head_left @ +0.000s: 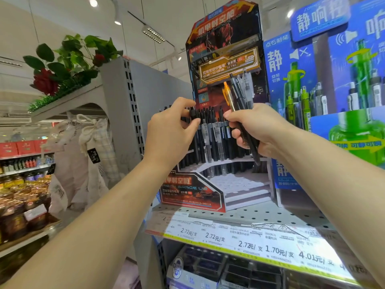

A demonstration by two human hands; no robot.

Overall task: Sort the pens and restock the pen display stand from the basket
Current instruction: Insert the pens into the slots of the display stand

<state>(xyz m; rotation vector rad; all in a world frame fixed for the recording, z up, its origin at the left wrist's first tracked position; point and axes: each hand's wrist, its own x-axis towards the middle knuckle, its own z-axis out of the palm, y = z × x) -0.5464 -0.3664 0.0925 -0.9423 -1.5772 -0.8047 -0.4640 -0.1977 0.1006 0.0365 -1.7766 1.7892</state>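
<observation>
A red and black cardboard pen display stand (193,190) sits on a perforated grey shelf (260,213). Rows of black and clear pens (212,140) stand upright in its upper tiers; the lower white tiers hold none. My left hand (173,132) pinches the top of a black pen (192,113) in the back row. My right hand (252,128) grips a bundle of pens (241,94), black, clear and one orange, just right of the rows. No basket is in view.
A blue and green pen display (325,90) stands right of the stand. Price labels (250,240) line the shelf edge, with boxed stock (208,268) below. A grey shelf end panel (129,105) with artificial plants (68,61) and hanging bags (83,153) is to the left.
</observation>
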